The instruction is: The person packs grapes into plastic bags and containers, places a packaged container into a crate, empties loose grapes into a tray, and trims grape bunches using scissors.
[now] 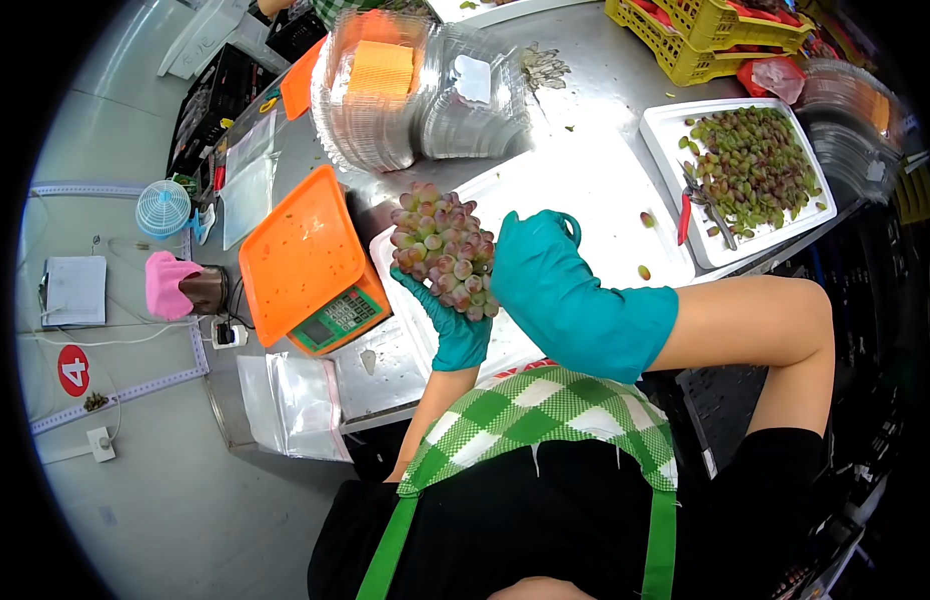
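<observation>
A bunch of red-green grapes [444,248] is held up over a white tray [585,190]. My left hand [451,325], in a teal glove, supports the bunch from below, its fingers partly hidden behind the grapes. At the right side of the bunch is my right hand [540,265], also gloved, with its fingers curled together; what they hold, if anything, is hidden. Two loose grapes [646,219] lie in the white tray near its right end.
An orange scale [305,260] stands left of the tray. Clear plastic containers [375,95] are stacked behind. At right, red-handled scissors [684,219] rest on a white tray of loose grapes [750,170]. Yellow crates [690,65] sit farther back. Plastic bags [295,400] lie front left.
</observation>
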A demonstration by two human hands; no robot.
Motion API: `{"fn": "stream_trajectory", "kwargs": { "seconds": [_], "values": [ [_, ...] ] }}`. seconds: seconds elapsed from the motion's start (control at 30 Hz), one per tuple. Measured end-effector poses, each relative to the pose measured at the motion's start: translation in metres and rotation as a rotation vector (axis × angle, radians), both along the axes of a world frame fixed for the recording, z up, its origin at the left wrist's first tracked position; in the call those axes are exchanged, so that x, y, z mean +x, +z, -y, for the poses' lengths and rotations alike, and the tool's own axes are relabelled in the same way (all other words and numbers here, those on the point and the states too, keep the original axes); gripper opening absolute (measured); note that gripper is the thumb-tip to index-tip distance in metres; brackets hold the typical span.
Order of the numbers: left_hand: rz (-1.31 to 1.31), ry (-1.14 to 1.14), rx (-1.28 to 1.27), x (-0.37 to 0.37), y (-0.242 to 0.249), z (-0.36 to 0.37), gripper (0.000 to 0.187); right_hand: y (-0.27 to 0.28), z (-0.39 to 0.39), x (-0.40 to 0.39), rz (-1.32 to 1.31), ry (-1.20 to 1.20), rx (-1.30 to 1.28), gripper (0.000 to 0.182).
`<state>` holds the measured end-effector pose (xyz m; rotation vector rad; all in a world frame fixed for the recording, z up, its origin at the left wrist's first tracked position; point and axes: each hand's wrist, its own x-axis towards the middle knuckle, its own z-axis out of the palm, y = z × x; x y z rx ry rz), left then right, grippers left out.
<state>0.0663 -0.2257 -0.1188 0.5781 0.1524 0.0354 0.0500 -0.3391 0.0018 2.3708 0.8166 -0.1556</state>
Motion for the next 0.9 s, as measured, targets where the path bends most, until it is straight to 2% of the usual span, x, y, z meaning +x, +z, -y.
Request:
{"fn": "stream_trajectory", "kwargs": {
  "seconds": [0.1, 0.17, 0.23, 0.3, 0.4, 0.5, 0.53, 0.6, 0.67, 0.7, 0.77, 0.87, 0.9],
  "values": [
    [0.057, -0.025, 0.144, 0.001, 0.003, -0.001, 0.075, 0.009, -0.001, -0.002, -0.029, -0.006, 0.094, 0.025],
    [0.069, -0.041, 0.115, 0.002, 0.002, 0.000, 0.075, 0.012, 0.002, -0.007, 0.195, 0.027, 0.240, 0.018],
    [0.062, -0.048, 0.106, 0.003, 0.002, 0.001, 0.075, 0.008, 0.007, -0.010, 0.298, 0.029, 0.314, 0.017],
    [0.052, -0.066, 0.077, 0.004, 0.005, -0.001, 0.075, -0.004, 0.014, -0.012, 0.279, 0.004, 0.321, 0.021],
    [0.050, -0.107, -0.002, 0.005, 0.000, -0.008, 0.071, 0.008, 0.036, -0.004, 0.048, 0.034, 0.505, 0.026],
    [0.058, -0.106, 0.046, 0.006, -0.004, -0.016, 0.067, 0.023, 0.059, 0.001, -0.157, -0.007, 0.671, 0.034],
    [0.062, -0.102, 0.080, 0.007, -0.005, -0.019, 0.066, 0.020, 0.065, 0.004, -0.148, -0.048, 0.767, 0.036],
    [0.074, -0.095, 0.164, 0.009, -0.009, -0.024, 0.064, 0.006, 0.077, 0.010, -0.137, -0.131, 0.957, 0.039],
    [0.093, -0.082, 0.288, 0.010, -0.013, -0.028, 0.061, -0.034, 0.095, 0.015, 0.051, -0.097, 0.902, 0.047],
    [0.104, -0.077, 0.373, 0.011, -0.016, -0.029, 0.060, -0.047, 0.100, 0.014, 0.001, -0.249, 0.662, 0.045],
    [0.145, -0.067, 0.600, 0.012, -0.024, -0.032, 0.058, -0.059, 0.110, 0.016, -0.064, -0.292, 0.337, 0.039],
    [0.217, -0.045, 1.001, 0.011, -0.037, -0.035, 0.055, -0.031, 0.103, 0.017, -0.210, -0.421, 0.598, 0.037],
    [0.240, -0.040, 1.116, 0.011, -0.040, -0.036, 0.054, -0.027, 0.100, 0.015, -0.221, -0.400, 0.709, 0.038]
  ]
}}
